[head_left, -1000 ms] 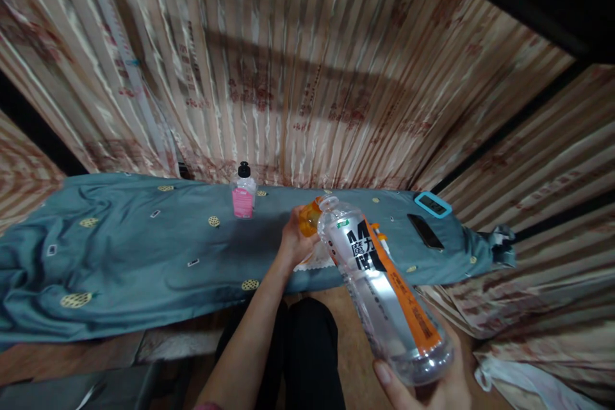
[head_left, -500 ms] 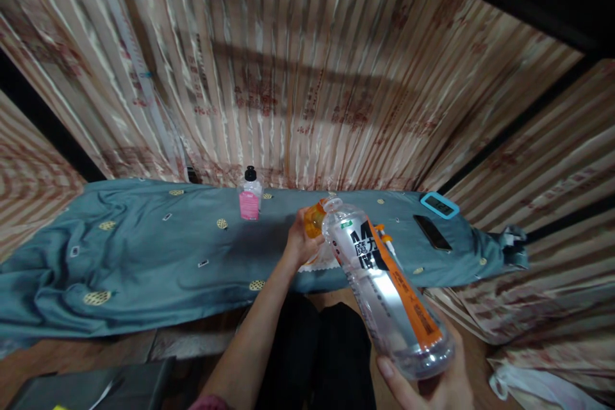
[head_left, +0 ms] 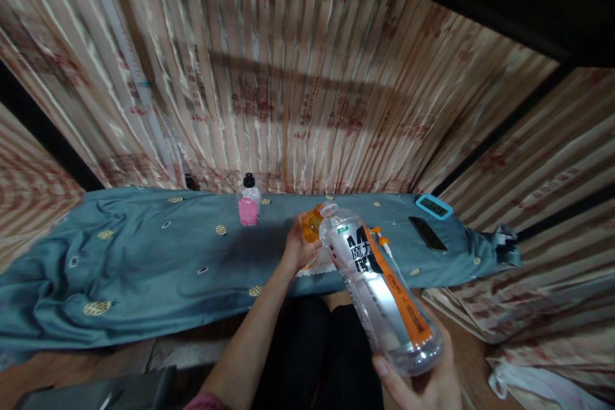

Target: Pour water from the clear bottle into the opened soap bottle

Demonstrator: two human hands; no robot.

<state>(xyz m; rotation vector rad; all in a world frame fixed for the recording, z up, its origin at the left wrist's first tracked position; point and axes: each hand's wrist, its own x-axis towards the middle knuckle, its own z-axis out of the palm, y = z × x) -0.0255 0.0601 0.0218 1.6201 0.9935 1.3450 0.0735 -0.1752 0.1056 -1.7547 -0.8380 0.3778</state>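
Observation:
My right hand (head_left: 425, 375) grips the base of a large clear plastic drink bottle (head_left: 377, 288) with a silver, black and orange label. This bottle is tilted, its mouth up and to the left, against or just in front of an orange see-through bottle (head_left: 311, 224). Around the orange bottle my left hand (head_left: 298, 245) is closed; its lower part is hidden. Whether liquid flows between the two bottles I cannot tell. Under them lies a white lace-edged piece (head_left: 319, 264), partly covered. Behind the clear bottle is an orange-and-white pump top (head_left: 383, 242).
A blue-green patterned cloth (head_left: 158, 256) covers the bench. On it stand a pink-labelled bottle with a black cap (head_left: 248, 205), and, at right, a dark phone (head_left: 427, 234) and a blue-framed digital clock (head_left: 434, 206). Striped curtains (head_left: 288, 77) hang behind.
The view has shifted a little. Both hands keep their hold on the two bottles, and the clear bottle stays tilted with its mouth by the orange one.

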